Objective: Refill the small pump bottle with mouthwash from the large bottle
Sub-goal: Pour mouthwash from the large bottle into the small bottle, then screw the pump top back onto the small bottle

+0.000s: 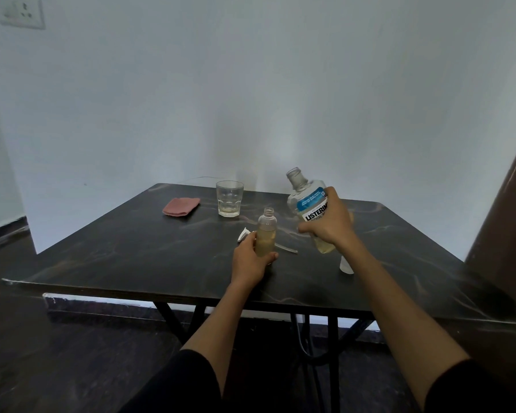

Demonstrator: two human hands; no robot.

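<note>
Two hands are at work over a dark, marble-patterned counter (pixel 131 254) set against a pale wall. The left hand (pixel 249 259) is wrapped around the lower part of the small pump bottle (pixel 266 231), which stands upright on the counter with its neck open and yellowish liquid filling roughly its lower half. The right hand (pixel 329 222) grips the large bottle (pixel 306 201) around its labelled middle and holds it lifted off the counter, tilted with its uncapped neck leaning up and to the left, towards the small bottle but not over it; a little yellowish mouthwash sits at its bottom end. The two bottles are near each other and do not touch. The white pump head (pixel 245 234) with its thin tube lies flat on the counter just behind the small bottle, partly hidden by it and by the left hand. A whitish cap (pixel 346 266) stands on the counter under the right wrist. Farther back are a clear drinking glass (pixel 229 198) and, to its left, a folded pink cloth (pixel 181 206).
</note>
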